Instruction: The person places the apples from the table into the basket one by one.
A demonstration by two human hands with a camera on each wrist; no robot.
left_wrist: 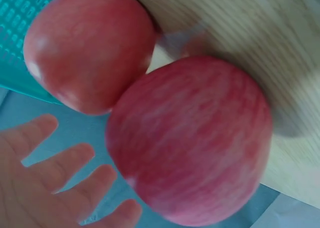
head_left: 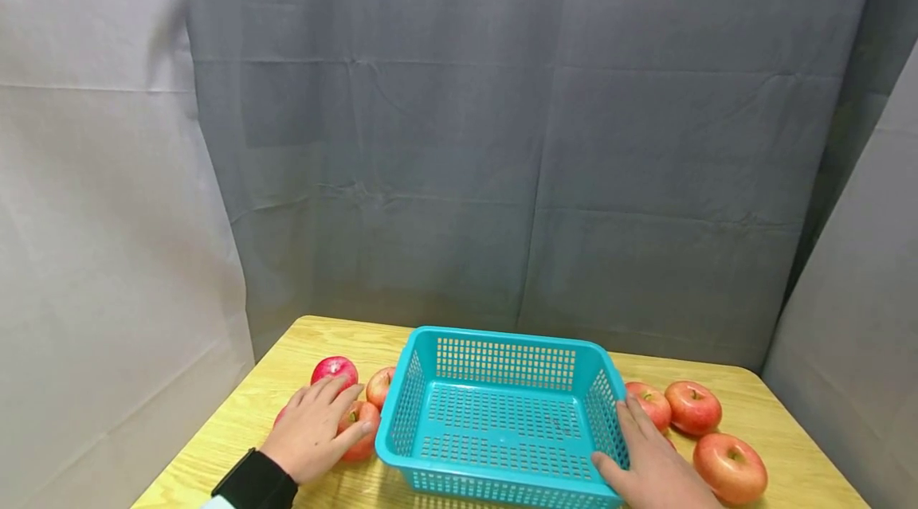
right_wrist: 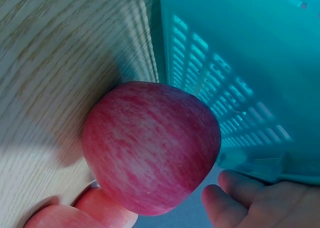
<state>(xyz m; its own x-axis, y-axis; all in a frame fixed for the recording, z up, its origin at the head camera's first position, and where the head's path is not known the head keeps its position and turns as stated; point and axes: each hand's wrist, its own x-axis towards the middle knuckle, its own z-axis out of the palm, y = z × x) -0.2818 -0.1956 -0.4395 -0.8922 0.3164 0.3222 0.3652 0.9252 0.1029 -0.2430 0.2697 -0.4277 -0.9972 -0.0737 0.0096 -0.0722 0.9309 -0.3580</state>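
Note:
A turquoise plastic basket point(head_left: 495, 467) with perforated sides stands on the table, its inside showing no fruit. My left hand point(head_left: 315, 425) is spread over several red apples left of the basket, among them a deep pink apple point(head_left: 335, 370) and a paler apple point(head_left: 361, 429). In the left wrist view, a large apple point(left_wrist: 190, 143) lies beside the spread fingers point(left_wrist: 75, 160). At the basket's right rim my right hand point(head_left: 656, 457) has fairly straight fingers, with the thumb over the basket's inner side. A red apple point(right_wrist: 152, 148) sits close outside that wall in the right wrist view.
Several apples lie right of the basket, including a large apple point(head_left: 730, 467) near the front and another apple point(head_left: 692, 407) behind it. The wooden table point(head_left: 796, 445) has rounded back corners. A grey curtain point(head_left: 502, 135) hangs behind, with pale cloth point(head_left: 107, 214) at the left side.

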